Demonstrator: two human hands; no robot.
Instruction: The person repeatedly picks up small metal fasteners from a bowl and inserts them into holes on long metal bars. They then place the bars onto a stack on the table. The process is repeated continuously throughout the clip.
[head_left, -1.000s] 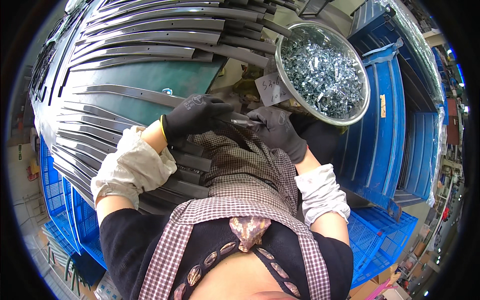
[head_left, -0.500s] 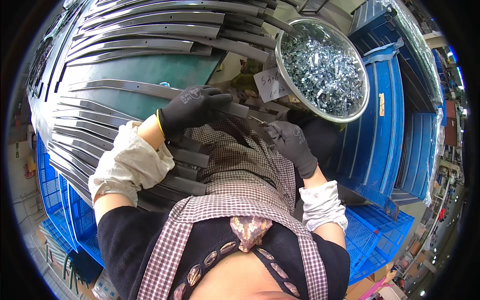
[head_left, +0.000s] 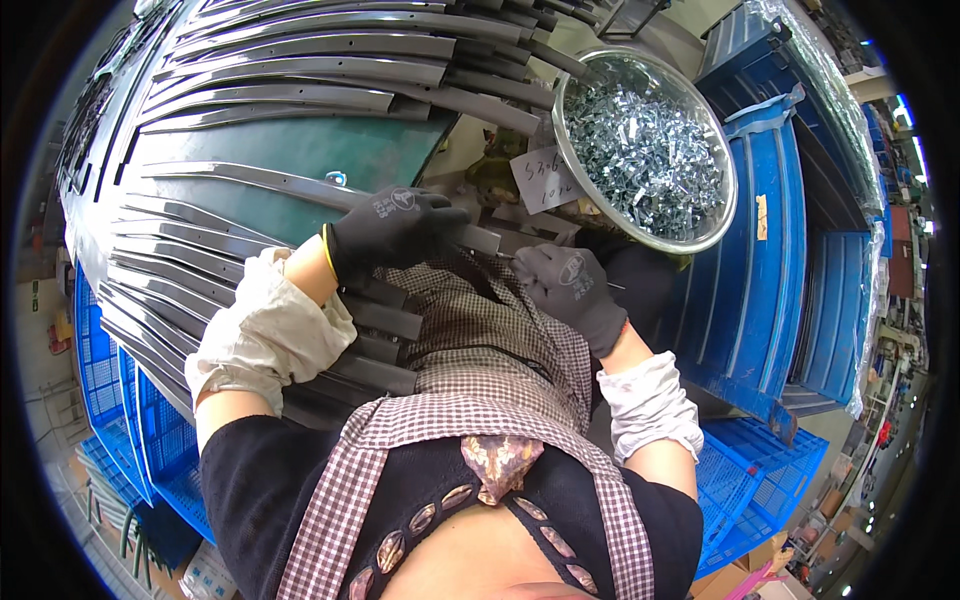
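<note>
A long grey metal strip [head_left: 300, 190] is gripped near its end by the closed left hand [head_left: 385, 232]. Whether anything is held in the curled right hand [head_left: 572, 290] cannot be told. The strip could be snagged on the stacked strips [head_left: 160, 270] at nine o'clock and dislodged.

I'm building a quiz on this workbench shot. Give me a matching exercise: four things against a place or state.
Things:
1. left hand
2. right hand
3. steel bowl
4. paper slip

Places or states:
A. full of small shiny metal clips
B. gripping a long grey metal strip
C. leaning against the bowl's left side
D. closed, low beside the checked apron

Pairs: 1-B, 2-D, 3-A, 4-C
</note>
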